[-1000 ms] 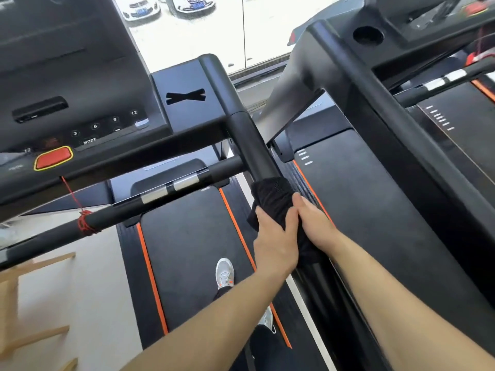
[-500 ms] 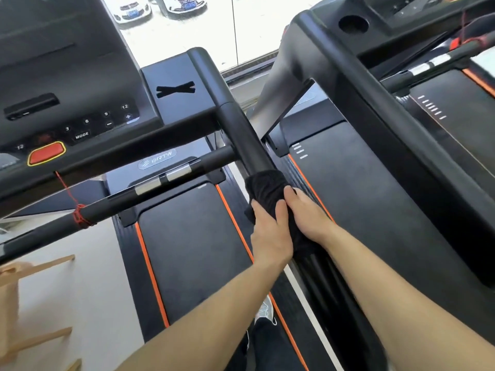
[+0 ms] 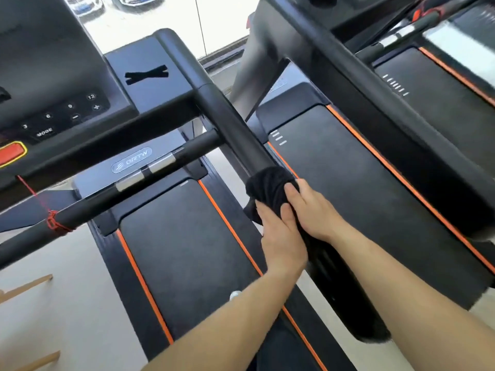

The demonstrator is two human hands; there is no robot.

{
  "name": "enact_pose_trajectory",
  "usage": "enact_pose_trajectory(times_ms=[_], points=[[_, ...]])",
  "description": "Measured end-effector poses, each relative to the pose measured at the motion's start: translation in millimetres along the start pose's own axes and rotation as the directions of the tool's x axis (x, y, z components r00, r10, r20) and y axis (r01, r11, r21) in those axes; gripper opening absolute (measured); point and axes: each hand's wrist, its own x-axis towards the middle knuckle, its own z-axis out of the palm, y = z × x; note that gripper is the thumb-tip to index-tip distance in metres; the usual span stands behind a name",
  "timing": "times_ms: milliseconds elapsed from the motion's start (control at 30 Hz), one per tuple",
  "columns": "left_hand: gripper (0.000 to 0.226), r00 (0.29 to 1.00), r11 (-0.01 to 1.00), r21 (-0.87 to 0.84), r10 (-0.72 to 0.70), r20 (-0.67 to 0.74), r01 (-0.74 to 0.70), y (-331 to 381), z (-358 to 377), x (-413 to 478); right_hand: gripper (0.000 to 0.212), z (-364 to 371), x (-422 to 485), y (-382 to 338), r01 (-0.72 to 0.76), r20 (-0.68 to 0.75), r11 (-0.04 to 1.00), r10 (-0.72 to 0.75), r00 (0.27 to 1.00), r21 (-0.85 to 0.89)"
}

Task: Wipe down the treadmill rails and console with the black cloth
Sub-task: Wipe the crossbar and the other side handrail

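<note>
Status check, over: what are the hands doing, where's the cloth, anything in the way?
Both busy: left hand and right hand clamped round cloth. Cloth wrapped on rail, this side of crossbar. Nothing blocking the rail above.

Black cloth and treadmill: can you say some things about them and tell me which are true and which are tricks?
1. The left hand and the right hand both hold the black cloth around the side rail. True.
2. The black cloth lies on the console buttons. False: it is wrapped on the side rail, away from the console.
3. A red cord is tied round the crossbar. True.
4. The console's big button is green. False: it is red with a yellow edge.
</note>
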Motion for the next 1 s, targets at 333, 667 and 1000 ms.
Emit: enact_pose_trajectory(times_ms=[333, 667, 1000], points=[[0.065, 0.994, 0.998, -0.060, -0.001, -0.109, -0.006, 17.5, -1.0, 38.5, 0.057, 1.0, 24.1, -4.0, 0.082, 0.054, 0.988, -0.090, 0.995, 0.134], [0.059, 0.981, 0.994, -0.063, -0.101, -0.166, 0.092, -1.6, 34.1, -27.5, 0.043, -2.6, -7.4, 44.5, 0.159, 0.091, 0.972, -0.177, 0.980, 0.174], [0.069, 0.990, 0.992, -0.126, -0.028, -0.140, 0.011, -59.8, 91.9, -154.9, 0.036, -14.9, -115.4, 149.2, 0.073, 0.139, 0.920, -0.135, 0.981, 0.385]])
